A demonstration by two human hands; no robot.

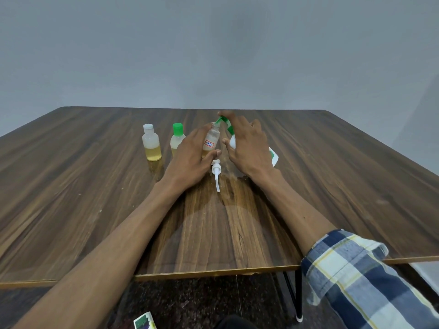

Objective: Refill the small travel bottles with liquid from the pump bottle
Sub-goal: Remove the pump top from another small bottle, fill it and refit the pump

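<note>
My left hand grips a small clear travel bottle with a red-edged label; it stands uncapped near the middle of the table. My right hand holds the white and green pump bottle, which is tilted with its green neck over the small bottle's mouth. The hand hides most of that bottle. Its white pump head lies loose on the table just in front of both hands. Two more travel bottles stand to the left with yellow liquid in them: one with a white cap and one with a green cap.
The wooden table has rounded far corners and a near edge close to my body. A wet-looking patch shows on the wood around the pump head. A small printed packet lies at the bottom edge, below the table.
</note>
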